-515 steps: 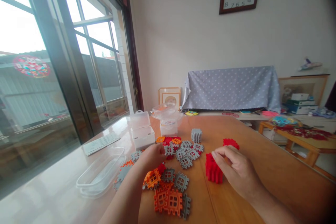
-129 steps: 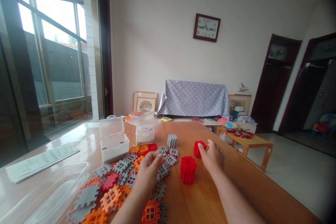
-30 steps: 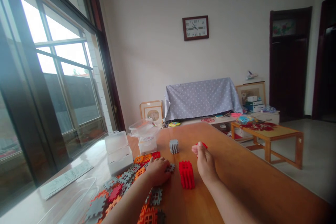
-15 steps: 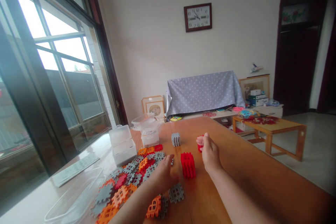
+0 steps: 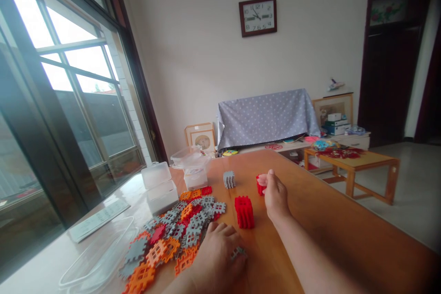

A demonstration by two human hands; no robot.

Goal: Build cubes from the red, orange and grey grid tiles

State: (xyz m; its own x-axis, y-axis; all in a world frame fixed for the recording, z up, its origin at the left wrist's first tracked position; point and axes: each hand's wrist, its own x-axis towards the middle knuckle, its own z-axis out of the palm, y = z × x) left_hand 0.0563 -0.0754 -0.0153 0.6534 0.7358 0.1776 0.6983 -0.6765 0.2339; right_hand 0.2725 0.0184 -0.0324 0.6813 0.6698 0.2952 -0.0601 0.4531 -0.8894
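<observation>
My left hand (image 5: 218,250) is low over the table, its fingers curled down around a grey square interlocking tile (image 5: 238,252), which sticks out beside the thumb and is mostly covered. My right hand (image 5: 276,196) is raised with fingers closed on red interlocking tiles (image 5: 259,185); how many it holds is hidden. Between the hands stands a red stack (image 5: 244,212) of the same tiles. Farther back is a smaller grey stack (image 5: 229,179). Left of my left hand spreads a pile of loose orange, grey and red tiles (image 5: 193,225).
White lidded boxes (image 5: 161,197) and clear plastic containers (image 5: 188,158) stand behind the pile. A clear tray (image 5: 98,257) and a printed sheet (image 5: 99,220) lie on the left. The wooden table (image 5: 320,229) has its edge on the right; a low bench (image 5: 361,161) stands beyond.
My left hand has come down and toward me onto the grey tile, its fingers now curled over it. The right hand stays nearly in place with its red tiles.
</observation>
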